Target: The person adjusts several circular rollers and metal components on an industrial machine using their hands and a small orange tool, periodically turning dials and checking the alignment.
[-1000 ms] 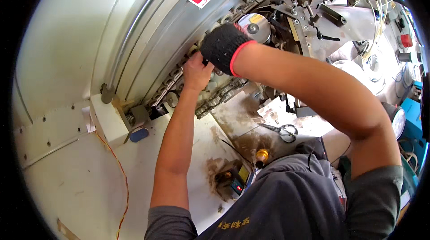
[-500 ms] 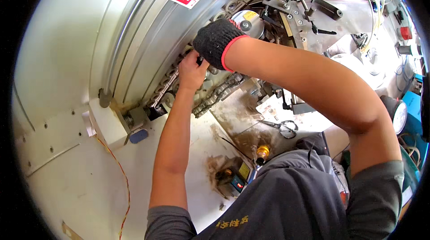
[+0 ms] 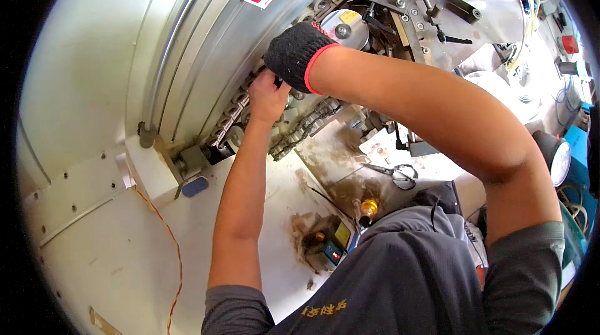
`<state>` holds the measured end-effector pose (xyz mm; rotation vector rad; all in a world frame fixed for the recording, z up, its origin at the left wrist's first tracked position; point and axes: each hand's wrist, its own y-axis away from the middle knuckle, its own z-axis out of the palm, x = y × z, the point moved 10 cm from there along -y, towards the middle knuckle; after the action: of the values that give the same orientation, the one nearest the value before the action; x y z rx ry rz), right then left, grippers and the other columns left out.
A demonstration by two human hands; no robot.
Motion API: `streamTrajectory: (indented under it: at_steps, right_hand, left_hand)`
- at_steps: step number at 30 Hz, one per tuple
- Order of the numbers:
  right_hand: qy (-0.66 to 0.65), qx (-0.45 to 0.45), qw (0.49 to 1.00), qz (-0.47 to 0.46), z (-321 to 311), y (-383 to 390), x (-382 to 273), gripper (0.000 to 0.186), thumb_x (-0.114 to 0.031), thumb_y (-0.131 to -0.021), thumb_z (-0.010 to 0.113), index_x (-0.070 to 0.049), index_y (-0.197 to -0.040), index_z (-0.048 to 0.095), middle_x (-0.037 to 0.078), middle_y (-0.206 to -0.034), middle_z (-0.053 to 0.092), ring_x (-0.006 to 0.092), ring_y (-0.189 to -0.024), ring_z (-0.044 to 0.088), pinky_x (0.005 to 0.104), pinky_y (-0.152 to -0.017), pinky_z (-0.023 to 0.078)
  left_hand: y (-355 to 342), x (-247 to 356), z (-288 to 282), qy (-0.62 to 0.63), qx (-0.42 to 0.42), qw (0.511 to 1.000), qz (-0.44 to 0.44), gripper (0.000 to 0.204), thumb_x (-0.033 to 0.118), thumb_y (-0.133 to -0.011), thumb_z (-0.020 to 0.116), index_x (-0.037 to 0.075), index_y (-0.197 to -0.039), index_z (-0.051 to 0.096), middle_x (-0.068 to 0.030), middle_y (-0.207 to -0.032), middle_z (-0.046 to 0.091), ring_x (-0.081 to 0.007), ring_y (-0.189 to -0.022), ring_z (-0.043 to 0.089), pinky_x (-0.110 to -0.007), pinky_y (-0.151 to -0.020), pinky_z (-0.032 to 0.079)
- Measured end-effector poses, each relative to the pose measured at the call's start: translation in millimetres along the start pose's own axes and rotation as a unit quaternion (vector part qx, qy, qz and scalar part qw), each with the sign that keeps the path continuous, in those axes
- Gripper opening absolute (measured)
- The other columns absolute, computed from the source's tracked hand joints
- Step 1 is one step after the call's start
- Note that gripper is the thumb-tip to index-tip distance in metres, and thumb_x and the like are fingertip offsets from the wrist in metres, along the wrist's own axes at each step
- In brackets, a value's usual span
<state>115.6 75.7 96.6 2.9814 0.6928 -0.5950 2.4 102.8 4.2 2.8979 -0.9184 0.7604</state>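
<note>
My bare left hand (image 3: 267, 94) is closed at the roller chain track (image 3: 230, 116) along the metal wall, on a small dark piece I cannot make out. Just above and right of it is my right hand (image 3: 289, 55) in a black knit glove with a red cuff, its fingers hidden behind the glove's back and close to my left fingertips. A silver disc with a hub (image 3: 342, 32) sits beyond the glove. A loose-looking metal chain (image 3: 309, 125) runs below my hands.
A steel bracket assembly with black handles (image 3: 437, 22) fills the upper right. Black scissors (image 3: 403, 175), an orange-capped cylinder (image 3: 369, 209) and a small display box (image 3: 331, 250) lie lower right. A twisted wire (image 3: 164, 222) crosses the white surface. A round gauge (image 3: 558, 160) stands at right.
Both my hands and forearms shifted slightly up and left in the view, as did much of the machine. The hands stay together at the same spot on the track.
</note>
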Motion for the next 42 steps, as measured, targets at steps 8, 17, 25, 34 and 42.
streamTrajectory:
  at_steps: [8, 17, 25, 34, 42]
  right_hand:
    - [-0.006, -0.009, 1.000, -0.010, 1.4, -11.7, -2.7, 0.016, -0.017, -0.072, 0.067, -0.011, -0.083, 0.077, 0.016, -0.085, 0.073, 0.0356, -0.082, 0.072, 0.0452, -0.071, 0.058]
    - [0.026, -0.014, 0.999, -0.029, 2.1, -15.1, -10.7, 0.015, -0.015, -0.071, 0.068, -0.010, -0.082, 0.076, 0.016, -0.084, 0.073, 0.0350, -0.081, 0.072, 0.0450, -0.069, 0.058]
    - [0.055, -0.025, 0.998, -0.035, 6.1, -15.0, -9.8, 0.013, -0.012, -0.071, 0.069, -0.009, -0.082, 0.076, 0.017, -0.084, 0.072, 0.0344, -0.080, 0.072, 0.0448, -0.067, 0.058]
    - [0.048, -0.006, 0.998, -0.032, -3.8, -7.2, -18.0, 0.014, -0.009, -0.071, 0.070, -0.008, -0.084, 0.075, 0.016, -0.084, 0.072, 0.0347, -0.080, 0.072, 0.0459, -0.066, 0.058]
    - [0.061, -0.027, 0.998, -0.011, -0.1, -6.8, -20.0, 0.012, -0.011, -0.074, 0.070, -0.008, -0.085, 0.075, 0.015, -0.088, 0.073, 0.0337, -0.084, 0.073, 0.0448, -0.068, 0.059]
  left_hand:
    - [-2.1, 2.2, -0.6, -0.046, -0.014, 0.999, -0.007, 0.034, 0.033, -0.082, 0.071, 0.005, -0.100, 0.065, -0.0230, -0.095, 0.067, -0.0451, -0.089, 0.062, -0.052, -0.076, 0.049]
    - [-3.8, -9.7, 7.2, -0.044, -0.010, 0.999, 0.003, 0.039, 0.039, -0.083, 0.068, 0.004, -0.100, 0.066, -0.0229, -0.092, 0.067, -0.0443, -0.089, 0.062, -0.052, -0.077, 0.049]
    - [-3.1, -3.9, 5.6, -0.052, -0.022, 0.997, -0.058, 0.035, 0.040, -0.090, 0.061, 0.006, -0.100, 0.066, -0.0214, -0.093, 0.067, -0.0434, -0.090, 0.062, -0.052, -0.077, 0.048]
    - [-3.2, 0.8, -3.0, -0.033, -0.003, 0.999, -0.025, 0.033, 0.037, -0.091, 0.059, 0.006, -0.099, 0.066, -0.0224, -0.096, 0.067, -0.0438, -0.091, 0.062, -0.051, -0.078, 0.049]
    - [-5.0, -1.0, -0.8, -0.074, -0.028, 0.996, -0.030, 0.029, 0.034, -0.091, 0.057, 0.008, -0.101, 0.065, -0.0216, -0.097, 0.067, -0.0447, -0.091, 0.062, -0.053, -0.078, 0.049]
